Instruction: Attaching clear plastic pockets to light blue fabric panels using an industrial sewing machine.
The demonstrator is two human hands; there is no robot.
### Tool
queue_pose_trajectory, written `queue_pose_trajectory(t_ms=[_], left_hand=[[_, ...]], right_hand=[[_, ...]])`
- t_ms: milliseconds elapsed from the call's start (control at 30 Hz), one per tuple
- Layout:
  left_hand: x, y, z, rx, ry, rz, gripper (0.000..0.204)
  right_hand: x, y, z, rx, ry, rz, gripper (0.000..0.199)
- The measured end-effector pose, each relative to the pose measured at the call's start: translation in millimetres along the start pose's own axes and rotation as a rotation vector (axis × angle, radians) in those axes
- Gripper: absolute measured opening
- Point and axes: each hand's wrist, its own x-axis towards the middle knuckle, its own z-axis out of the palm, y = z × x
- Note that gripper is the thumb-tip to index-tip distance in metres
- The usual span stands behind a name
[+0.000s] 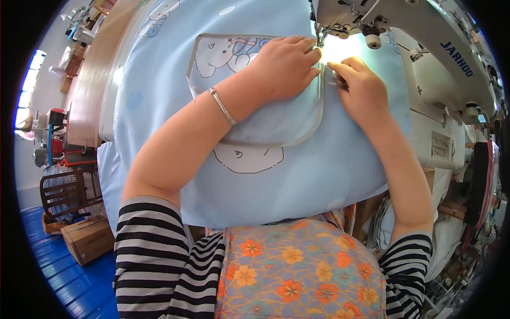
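A light blue printed fabric [175, 111] is spread under a sewing machine [425, 32]. On it lies a pocket-shaped panel [265, 125] with grey edging and a bear print. My left hand [284, 66] rests flat on the panel, fingers stretched toward the edging beside the presser foot [319, 37]. Just right of the panel's edge, my right hand [364, 87] is closed, with index finger and thumb bent close to the lit needle area. Whatever its fingers may hold is hidden. The left hand partly covers the bear print.
The machine's arm and head overhang the fabric at the upper right. A wooden tabletop [95, 69] runs along the left. Down on the blue floor [69, 287] are a cardboard box [87, 238] and a dark chair [64, 191]. The fabric hangs over the near table edge against my flowered apron [297, 271].
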Motion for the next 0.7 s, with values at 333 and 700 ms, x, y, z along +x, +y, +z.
queue_pose_trajectory(t_ms=[333,700], left_hand=[[-2.3,5.2,-4.0,-0.027,-0.051,-0.031,0.029],[-21.5,-17.5,-42.9,-0.263,-0.154,-0.129,0.035]], right_hand=[[-29.3,-31.9,-14.0,0.144,-0.084,-0.136,0.035],[-10.7,-18.7,-7.0,0.068,-0.033,-0.174,0.035]])
